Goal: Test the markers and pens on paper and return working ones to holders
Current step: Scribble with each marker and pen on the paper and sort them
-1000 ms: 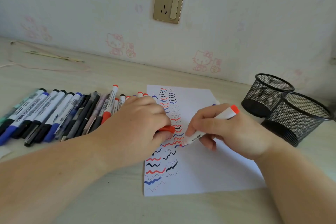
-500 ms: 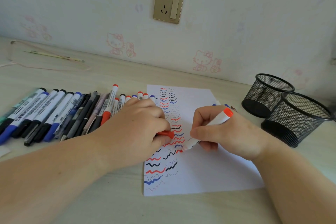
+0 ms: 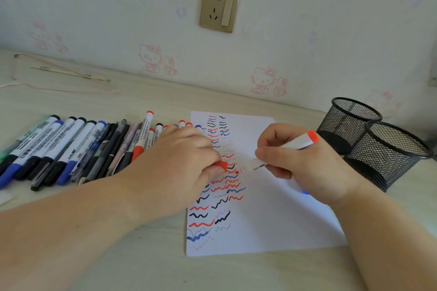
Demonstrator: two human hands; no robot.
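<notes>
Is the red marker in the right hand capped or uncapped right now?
Uncapped. The red marker has its bare tip on the paper, and the left hand pinches the red cap.

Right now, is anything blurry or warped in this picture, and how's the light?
Head view: soft, even daylight with faint shadows and no glare. The red tip of the white marker with the red end smears with motion over the white paper sheet. The wide lens bends the pale wooden desk's back edge. The two black mesh holders look sharp.

I see both my forearms bare, no sleeves reaching them. My left hand [image 3: 179,168] and right hand [image 3: 305,168] wear nothing. They flank the paper [image 3: 272,220].
</notes>
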